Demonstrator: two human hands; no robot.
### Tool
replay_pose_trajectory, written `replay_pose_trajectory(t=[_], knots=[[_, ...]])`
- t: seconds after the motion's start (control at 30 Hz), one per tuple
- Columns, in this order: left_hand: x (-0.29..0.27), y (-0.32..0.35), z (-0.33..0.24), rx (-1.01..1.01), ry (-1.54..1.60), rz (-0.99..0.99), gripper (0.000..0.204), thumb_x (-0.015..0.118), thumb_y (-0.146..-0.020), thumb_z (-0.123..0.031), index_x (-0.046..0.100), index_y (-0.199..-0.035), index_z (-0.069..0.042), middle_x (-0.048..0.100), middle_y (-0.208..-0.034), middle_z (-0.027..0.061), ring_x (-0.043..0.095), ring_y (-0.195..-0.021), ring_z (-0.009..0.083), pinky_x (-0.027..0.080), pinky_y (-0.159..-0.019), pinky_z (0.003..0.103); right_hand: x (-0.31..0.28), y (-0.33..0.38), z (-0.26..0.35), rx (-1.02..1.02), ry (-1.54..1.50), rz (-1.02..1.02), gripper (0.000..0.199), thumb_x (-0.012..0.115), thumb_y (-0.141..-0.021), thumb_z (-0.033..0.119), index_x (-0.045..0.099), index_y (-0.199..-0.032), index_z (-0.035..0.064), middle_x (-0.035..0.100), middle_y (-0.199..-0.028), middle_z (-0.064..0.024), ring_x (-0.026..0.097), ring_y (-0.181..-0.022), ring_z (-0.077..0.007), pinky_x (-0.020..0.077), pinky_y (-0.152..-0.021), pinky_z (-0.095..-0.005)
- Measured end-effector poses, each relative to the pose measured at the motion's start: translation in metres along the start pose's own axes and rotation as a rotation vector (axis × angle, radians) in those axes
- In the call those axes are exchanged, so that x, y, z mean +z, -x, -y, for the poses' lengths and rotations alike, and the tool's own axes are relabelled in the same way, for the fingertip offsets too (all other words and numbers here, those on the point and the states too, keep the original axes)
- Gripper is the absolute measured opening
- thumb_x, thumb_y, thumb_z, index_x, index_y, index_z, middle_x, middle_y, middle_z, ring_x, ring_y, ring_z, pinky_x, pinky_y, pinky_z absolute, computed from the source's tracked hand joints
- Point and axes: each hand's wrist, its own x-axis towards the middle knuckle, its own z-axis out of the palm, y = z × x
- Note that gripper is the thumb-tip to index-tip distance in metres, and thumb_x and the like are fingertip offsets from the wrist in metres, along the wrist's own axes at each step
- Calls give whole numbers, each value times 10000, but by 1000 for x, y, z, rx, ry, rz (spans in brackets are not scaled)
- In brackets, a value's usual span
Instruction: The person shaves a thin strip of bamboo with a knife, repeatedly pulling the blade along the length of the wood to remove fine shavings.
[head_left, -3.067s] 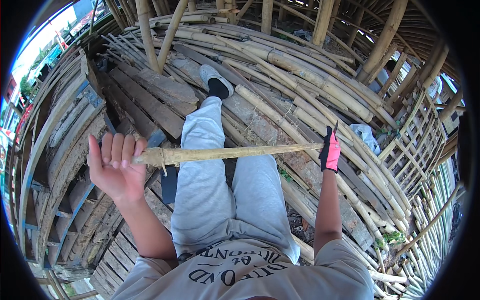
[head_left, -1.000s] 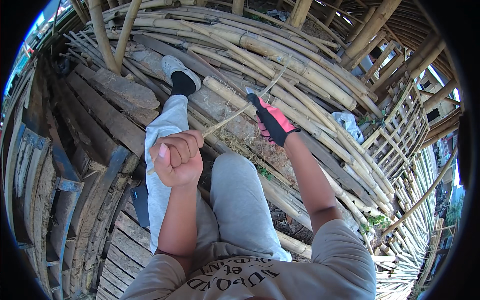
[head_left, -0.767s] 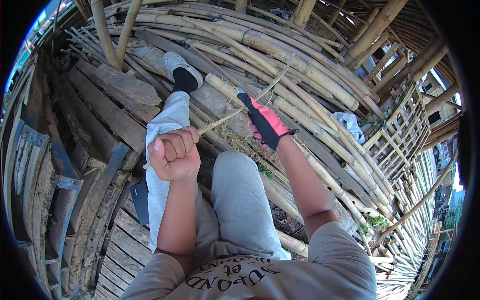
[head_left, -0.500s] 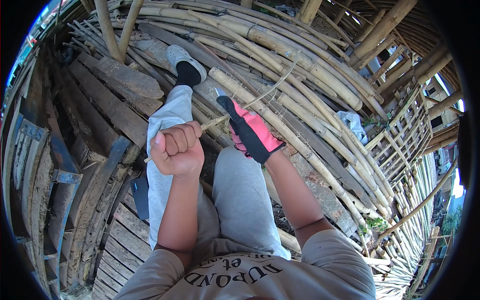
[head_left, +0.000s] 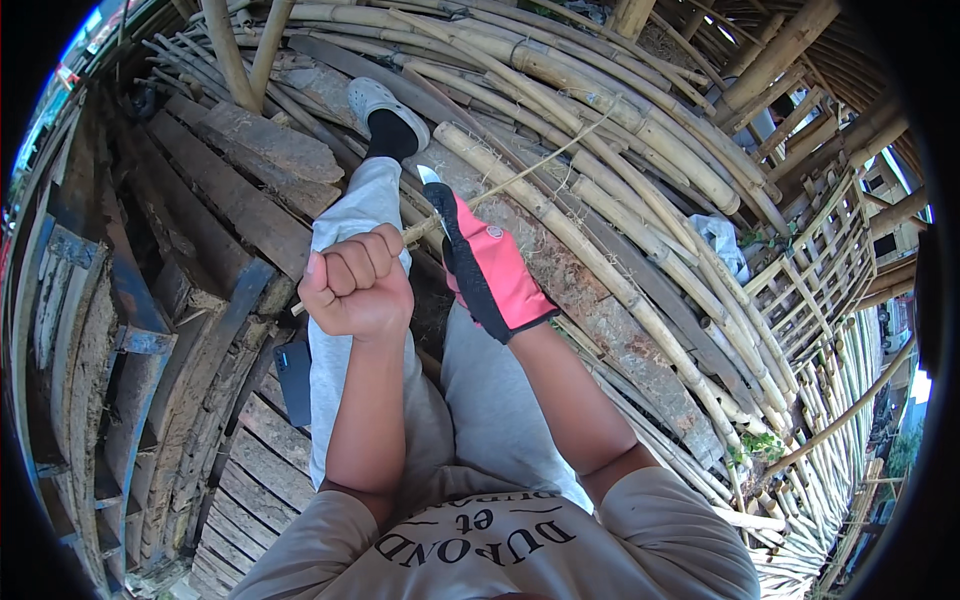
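Observation:
My left hand [head_left: 357, 283] is a bare fist closed around the near end of a thin bamboo strip [head_left: 520, 170], which runs up and to the right over my legs. My right hand [head_left: 487, 270], in a pink and black glove, grips a knife whose pale blade tip [head_left: 430, 176] shows just above the glove, next to the strip. Both hands are close together above my left thigh in light grey trousers [head_left: 340, 300]. The knife's handle is hidden inside the glove.
I sit on a floor of bamboo poles [head_left: 600, 240] and old wooden planks [head_left: 240, 200]. My left foot in a grey shoe [head_left: 385, 105] stretches ahead. A dark flat object [head_left: 295, 380] lies beside my left leg. A bamboo lattice frame [head_left: 820, 270] stands at the right.
My gloved right hand has slid down the strip toward me, ending next to my left fist. The left hand, first open, has closed on the strip's end.

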Motion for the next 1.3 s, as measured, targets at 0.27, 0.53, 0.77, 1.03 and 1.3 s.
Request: replay_pose_trajectory(t=[0.27, 0.53, 0.77, 1.03, 1.3], knots=[[6, 2, -2, 25, -33, 65, 484, 324, -1011, -257, 161, -563, -175, 158, -485, -33, 96, -472, 154, 197, -550, 364, -5, 12, 24, 663, -750, 120, 509, 427, -1093, 521, 615, -896, 91, 454, -594, 28, 414, -465, -79, 343, -418, -265], [14, 2, -2, 65, -45, 187, 496, 344, -1022, -192, 160, -563, -154, 189, -463, -11, 135, -411, 155, 227, -494, 367, -7, 17, 19, 662, -1120, 231, 551, 442, -1089, 529, 413, -651, 198, 312, -510, 45, 290, -366, -92, 214, -323, -293], [8, 5, 0, 93, -23, 134, 500, 348, -1026, -206, 161, -565, -158, 208, -460, -10, 136, -409, 153, 233, -496, 373, 2, 18, 16, 313, -1538, 540, 457, 483, -1066, 529, 539, -792, 167, 465, -570, 4, 435, -396, -125, 307, -335, -296], [-2, -1, -6, 24, -48, 96, 505, 352, -1011, -230, 146, -555, -161, 177, -458, -13, 126, -428, 153, 208, -504, 370, -29, 6, -6, -3, 715, -281, 284, 494, -1066, 306, 702, -1071, 112, 689, -775, -159, 682, -699, -353, 553, -652, -442], [16, 3, -4, -46, -50, 248, 548, 434, -1006, -192, 175, -527, -134, 221, -444, 8, 184, -388, 157, 220, -461, 354, -51, -1, -44, 84, 930, -247, 448, 488, -1071, 439, 686, -898, 76, 681, -688, -181, 688, -662, -392, 547, -604, -475]])
